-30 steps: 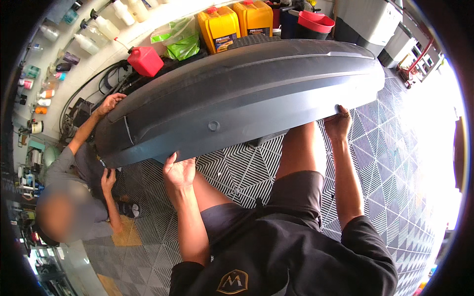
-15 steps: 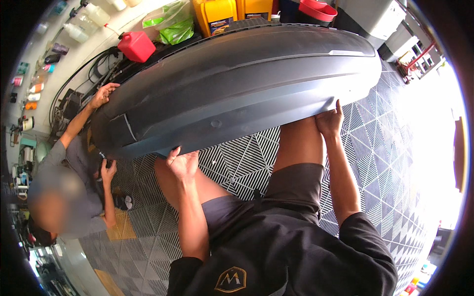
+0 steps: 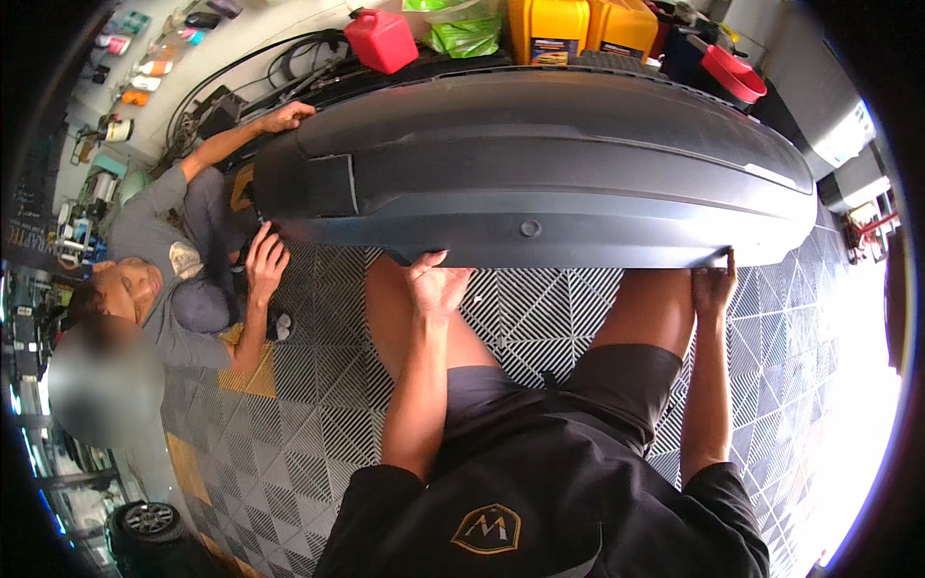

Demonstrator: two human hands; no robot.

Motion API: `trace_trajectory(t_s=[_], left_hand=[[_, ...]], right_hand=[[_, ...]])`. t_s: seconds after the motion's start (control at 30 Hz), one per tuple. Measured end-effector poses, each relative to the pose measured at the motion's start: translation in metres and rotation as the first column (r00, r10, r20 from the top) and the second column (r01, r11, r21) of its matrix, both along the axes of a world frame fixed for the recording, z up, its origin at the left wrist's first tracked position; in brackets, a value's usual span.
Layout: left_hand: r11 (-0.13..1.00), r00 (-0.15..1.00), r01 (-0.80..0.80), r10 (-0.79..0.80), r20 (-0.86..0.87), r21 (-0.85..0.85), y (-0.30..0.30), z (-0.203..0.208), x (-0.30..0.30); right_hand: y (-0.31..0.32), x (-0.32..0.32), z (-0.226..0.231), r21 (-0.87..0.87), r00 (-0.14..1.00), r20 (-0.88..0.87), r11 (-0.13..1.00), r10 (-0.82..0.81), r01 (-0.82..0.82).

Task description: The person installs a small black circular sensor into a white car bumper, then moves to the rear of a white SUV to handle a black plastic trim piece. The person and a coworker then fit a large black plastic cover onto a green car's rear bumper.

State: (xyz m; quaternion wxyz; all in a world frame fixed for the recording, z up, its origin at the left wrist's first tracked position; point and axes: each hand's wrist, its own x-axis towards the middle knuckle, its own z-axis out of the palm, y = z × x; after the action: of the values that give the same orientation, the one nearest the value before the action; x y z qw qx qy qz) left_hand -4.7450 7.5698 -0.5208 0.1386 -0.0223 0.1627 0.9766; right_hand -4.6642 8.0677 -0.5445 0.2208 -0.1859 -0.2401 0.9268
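A long dark grey car bumper (image 3: 578, 173) spans the view in front of my legs, its lower edge facing me. My left hand (image 3: 438, 289) grips that near edge left of the middle, thumb on top and the other fingers partly hidden beneath. Toward the right end, my right hand (image 3: 713, 289) holds the same edge, thumb up against its face and the fingers mostly out of sight. At the bumper's left end a crouching co-worker rests one hand (image 3: 287, 117) on the far edge. That person's other hand (image 3: 265, 265) is at the near corner, fingers spread.
Behind the bumper stand a red jerrycan (image 3: 382, 40), yellow containers (image 3: 549, 31) and a red tub (image 3: 734, 74). Black hoses (image 3: 260, 72) lie at the back left. Patterned floor tiles (image 3: 328, 385) lie underneath. A wheel (image 3: 149, 520) is at the lower left.
The bumper has gone from slanting up to the right to nearly level in view, while the whole scene shifted right. Both my hands keep their grip. The co-worker's near hand has opened its fingers.
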Motion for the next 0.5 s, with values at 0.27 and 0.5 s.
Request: trace_trajectory(t_s=[0.27,0.5], left_hand=[[0.998,0.999,0.021,-0.023,0.039,0.059,0.019,-0.004,-0.003],[0.974,0.992,-0.094,0.075,0.100,0.206,0.014,0.001,0.001]], right_hand=[[0.052,-0.001,-0.008,0.102,0.989,0.053,0.986,-0.141,0.135],[0.103,-0.009,-0.028,-0.347,0.979,-0.004,0.918,-0.203,0.189]])
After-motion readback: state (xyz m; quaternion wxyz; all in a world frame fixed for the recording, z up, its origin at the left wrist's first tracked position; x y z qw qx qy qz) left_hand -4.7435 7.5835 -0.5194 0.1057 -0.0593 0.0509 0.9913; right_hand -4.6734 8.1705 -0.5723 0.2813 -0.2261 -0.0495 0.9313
